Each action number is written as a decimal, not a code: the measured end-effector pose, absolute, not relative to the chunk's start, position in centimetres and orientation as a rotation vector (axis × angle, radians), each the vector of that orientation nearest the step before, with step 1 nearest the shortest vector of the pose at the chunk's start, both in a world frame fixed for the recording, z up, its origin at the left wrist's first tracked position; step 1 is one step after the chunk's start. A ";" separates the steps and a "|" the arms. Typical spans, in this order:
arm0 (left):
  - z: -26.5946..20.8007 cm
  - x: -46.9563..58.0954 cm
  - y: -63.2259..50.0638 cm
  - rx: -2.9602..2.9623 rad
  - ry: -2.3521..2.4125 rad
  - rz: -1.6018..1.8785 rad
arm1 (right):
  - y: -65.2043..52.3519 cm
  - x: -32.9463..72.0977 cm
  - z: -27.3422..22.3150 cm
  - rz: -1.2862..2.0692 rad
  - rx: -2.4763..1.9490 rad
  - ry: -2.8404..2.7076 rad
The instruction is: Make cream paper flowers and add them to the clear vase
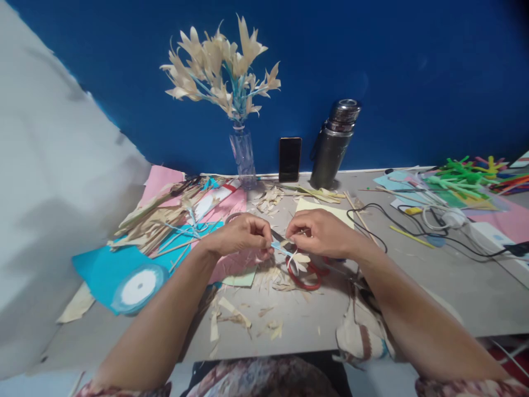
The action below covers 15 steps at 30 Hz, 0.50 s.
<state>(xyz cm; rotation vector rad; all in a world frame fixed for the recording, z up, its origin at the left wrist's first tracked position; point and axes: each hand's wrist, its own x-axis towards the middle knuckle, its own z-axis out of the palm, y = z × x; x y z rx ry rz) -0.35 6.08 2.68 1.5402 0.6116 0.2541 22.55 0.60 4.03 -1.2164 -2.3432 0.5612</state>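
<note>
Flower (301,261) could snag
My left hand (244,236) pinches its blue stem (281,250); I can't tell what my right hand (313,230) grips; dipping could catch the red loops (306,287).

"What's in the left hand (243,236)?"
"A blue-wrapped stem (281,249) with a pale flower (300,261); the right hand (317,231) is just beside it."
"Below?"
"Red-handled scissors (309,286) on the desk (297,337)."
"Behind?"
"More flowers (212,60) in a clear bottle (243,157)."
</note>
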 end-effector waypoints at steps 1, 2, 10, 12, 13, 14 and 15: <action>2.7 -0.3 6.1 1.544 0.618 0.252 | 0.5 22.4 3.9 0.550 -1.217 -2.362; 2.7 -0.3 6.0 1.549 0.623 0.252 | 0.5 22.2 3.8 0.539 -1.219 -2.381; 2.9 -0.4 6.1 1.545 0.623 0.259 | 0.9 21.9 3.5 0.486 -1.355 -2.060; 2.9 -0.4 6.0 1.514 0.629 0.275 | 1.2 22.5 3.6 0.477 -1.400 -2.024; 2.9 -0.4 6.0 1.504 0.630 0.282 | 1.4 22.8 3.7 0.455 -1.444 -2.017; 2.9 -0.4 6.0 1.499 0.632 0.290 | 1.6 23.2 3.7 0.412 -1.505 -2.010; 2.8 -0.5 6.0 1.499 0.637 0.300 | 1.8 23.7 3.8 0.348 -1.579 -1.996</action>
